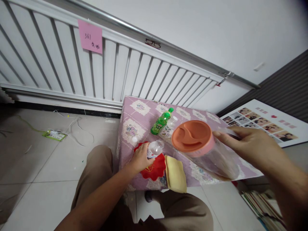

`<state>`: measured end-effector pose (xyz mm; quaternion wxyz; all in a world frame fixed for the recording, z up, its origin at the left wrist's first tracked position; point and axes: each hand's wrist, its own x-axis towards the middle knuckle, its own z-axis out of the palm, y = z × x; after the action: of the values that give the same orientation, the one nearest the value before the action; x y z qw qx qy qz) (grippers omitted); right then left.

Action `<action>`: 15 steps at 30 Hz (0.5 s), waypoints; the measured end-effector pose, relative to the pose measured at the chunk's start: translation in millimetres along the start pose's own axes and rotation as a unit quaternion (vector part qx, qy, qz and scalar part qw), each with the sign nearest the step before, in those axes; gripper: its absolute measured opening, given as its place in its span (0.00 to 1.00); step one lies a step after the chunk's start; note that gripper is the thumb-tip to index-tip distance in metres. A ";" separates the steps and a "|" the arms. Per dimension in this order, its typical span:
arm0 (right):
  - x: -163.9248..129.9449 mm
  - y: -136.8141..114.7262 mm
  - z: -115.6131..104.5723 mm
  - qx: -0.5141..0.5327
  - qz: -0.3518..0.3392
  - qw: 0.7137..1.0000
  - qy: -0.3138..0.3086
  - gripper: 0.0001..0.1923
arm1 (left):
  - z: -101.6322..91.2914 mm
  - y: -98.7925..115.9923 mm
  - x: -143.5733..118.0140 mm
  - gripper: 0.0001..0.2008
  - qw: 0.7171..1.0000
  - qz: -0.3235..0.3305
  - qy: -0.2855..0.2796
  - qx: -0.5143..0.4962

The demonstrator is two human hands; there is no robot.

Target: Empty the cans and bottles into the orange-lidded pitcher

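My left hand is wrapped round a clear plastic bottle whose open mouth has no cap on it. The bottle is over a red scalloped plate with a gold pattern. Beside the plate, on the tablecloth, is a small white cap. With my right hand I grip a clear pitcher by its handle. An orange lid sits on the pitcher, which is tilted towards the bottle side. Little liquid shows inside, low in its body. The right fingers are partly hidden behind the handle.
Green drink bottles stand behind on the floral tablecloth, partly overlapping another clear bottle. A folded yellow cloth lies at the front edge. A white radiator backs the table. A power strip with cables lies on the floor.
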<state>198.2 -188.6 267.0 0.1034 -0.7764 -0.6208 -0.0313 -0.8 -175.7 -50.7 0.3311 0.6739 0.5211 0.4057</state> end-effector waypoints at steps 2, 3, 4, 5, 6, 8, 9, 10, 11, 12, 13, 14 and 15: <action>-0.3 0.8 -0.4 0.000 0.001 1.000 0.002 0.42 | -0.1 0.1 0.0 0.35 1.000 0.000 -0.002 0.000; -0.2 1.7 -0.4 0.001 0.002 1.000 0.001 0.42 | -0.3 0.2 0.0 0.35 1.000 -0.001 -0.002 0.000; 0.1 2.6 -0.2 0.000 0.006 1.000 -0.002 0.42 | -0.5 0.4 0.1 0.35 1.000 -0.001 -0.002 0.000; 0.5 3.4 0.0 0.000 0.009 1.000 -0.004 0.42 | -0.5 0.5 0.1 0.35 1.000 -0.001 -0.002 -0.001; 1.0 3.9 0.3 0.001 0.010 1.000 -0.007 0.42 | -0.5 0.5 0.2 0.36 1.000 -0.002 -0.001 -0.003; 1.8 3.9 0.8 0.003 0.010 1.000 -0.009 0.42 | 0.0 0.2 0.4 0.36 1.000 -0.002 0.002 -0.006; 2.0 3.3 0.8 0.004 0.009 1.000 -0.010 0.41 | 0.3 0.0 0.5 0.36 1.000 -0.002 0.002 -0.007; 2.0 2.4 0.6 0.004 0.007 1.000 -0.010 0.41 | 0.5 -0.2 0.6 0.36 1.000 -0.001 0.002 -0.008; 1.9 1.3 0.3 0.004 0.005 1.000 -0.010 0.41 | 0.7 -0.3 0.7 0.36 1.000 -0.001 0.003 -0.008; 1.7 0.2 0.0 0.002 0.003 1.000 -0.008 0.41 | 0.8 -0.2 0.8 0.36 1.000 -0.001 0.003 -0.009; 1.4 -0.7 -0.4 0.002 0.000 1.000 -0.007 0.41 | 0.6 0.0 0.8 0.36 1.000 -0.002 0.003 -0.011; 1.2 -1.4 -0.5 0.003 -0.004 1.000 -0.004 0.41 | 0.3 0.6 0.8 0.36 1.000 -0.003 0.001 -0.012; 1.2 -1.7 -0.4 0.002 -0.009 1.000 -0.002 0.42 | -0.3 1.3 0.7 0.36 1.000 -0.005 -0.001 -0.013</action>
<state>196.8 -187.2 267.8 0.1039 -0.7708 -0.6279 -0.0296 -0.4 -175.4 -49.3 0.3420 0.6674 0.5188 0.4104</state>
